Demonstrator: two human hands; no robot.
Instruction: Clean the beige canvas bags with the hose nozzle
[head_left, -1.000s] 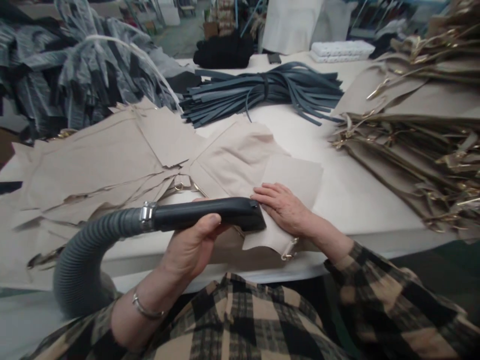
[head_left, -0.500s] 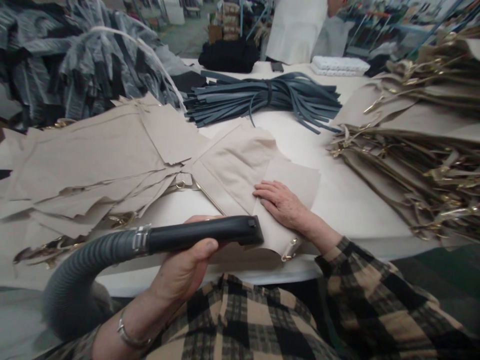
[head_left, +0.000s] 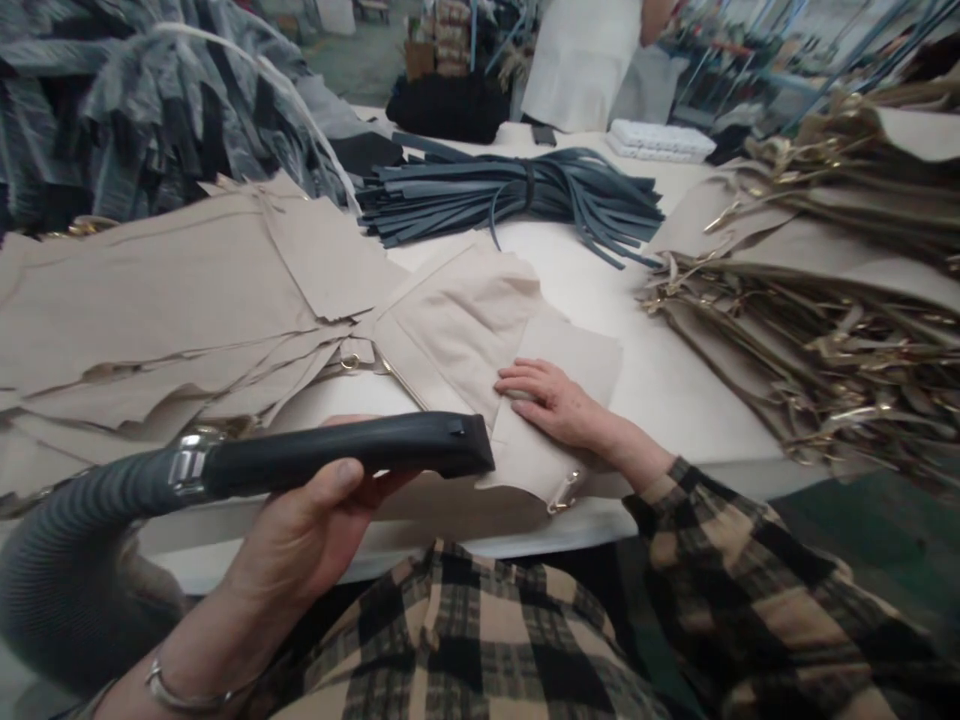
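Observation:
My left hand (head_left: 322,520) is wrapped around a black vacuum hose nozzle (head_left: 352,452), its flat mouth pointing right, close to the edge of a beige fabric piece. A ribbed grey hose (head_left: 82,530) joins the nozzle at a metal clamp (head_left: 193,462) and bends down at the left. My right hand (head_left: 551,402) lies flat on the beige fabric piece (head_left: 465,310), fingers stretched out to the left. A small gold metal fitting (head_left: 564,490) sits on the fabric's near corner. Along the left part of the piece runs a zipper (head_left: 403,376).
Beige fabric pieces (head_left: 150,290) are stacked at left, before plastic-wrapped dark goods (head_left: 172,120). A tied bundle of dark blue straps (head_left: 517,192) lies behind. More beige pieces with gold hardware (head_left: 825,340) are piled at right. A person in white (head_left: 581,60) stands across the table.
My left hand has drawn the nozzle left, so its mouth is farther from my right hand. The whole view has shifted slightly. My right hand stays on the fabric.

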